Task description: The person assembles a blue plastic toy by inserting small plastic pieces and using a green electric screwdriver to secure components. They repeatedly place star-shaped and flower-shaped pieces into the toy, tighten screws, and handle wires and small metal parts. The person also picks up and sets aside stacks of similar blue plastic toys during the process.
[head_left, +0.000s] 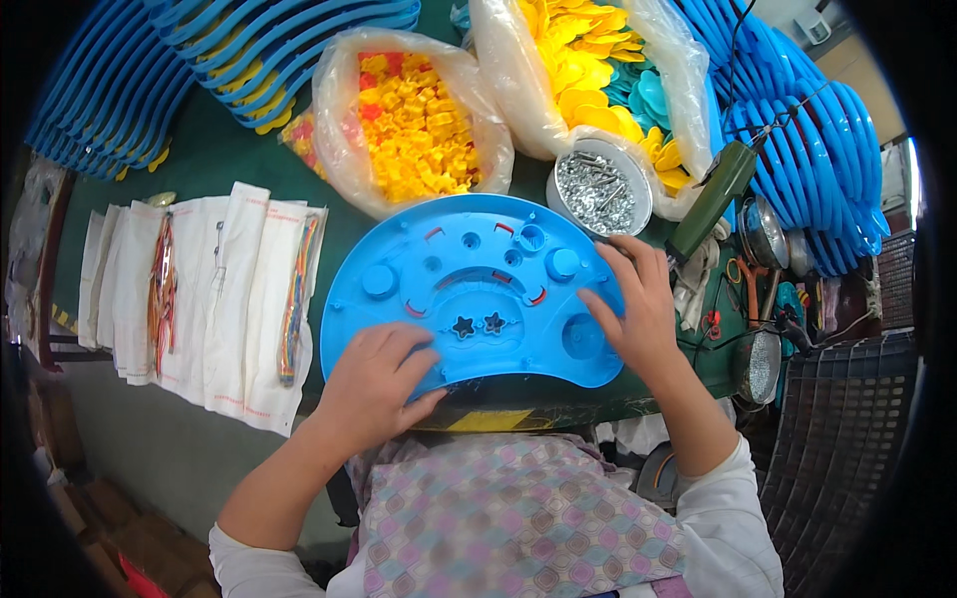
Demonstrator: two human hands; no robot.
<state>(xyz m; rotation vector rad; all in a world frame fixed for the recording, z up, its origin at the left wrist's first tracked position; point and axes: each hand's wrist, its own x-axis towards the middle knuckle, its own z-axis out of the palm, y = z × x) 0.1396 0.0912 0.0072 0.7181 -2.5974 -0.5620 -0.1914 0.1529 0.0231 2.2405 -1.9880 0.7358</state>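
A blue half-moon plastic panel (469, 289) lies on the green table in front of me, with its posts, round cups and two star-shaped holes showing. Small red pieces sit in some of its slots. My left hand (379, 384) rests at its near left edge, fingers bent loosely and apart. At the right side of the panel is my right hand (638, 304), its thumb and fingers spread over the rim. I see nothing held in either hand.
Behind the panel stand a bag of small yellow and red parts (424, 140), a bag of yellow and teal discs (598, 80) and a bowl of screws (601, 187). A green electric screwdriver (713, 199) hangs at right. Wires lie on white cloth (234, 299). Blue panels (110, 90) are stacked left.
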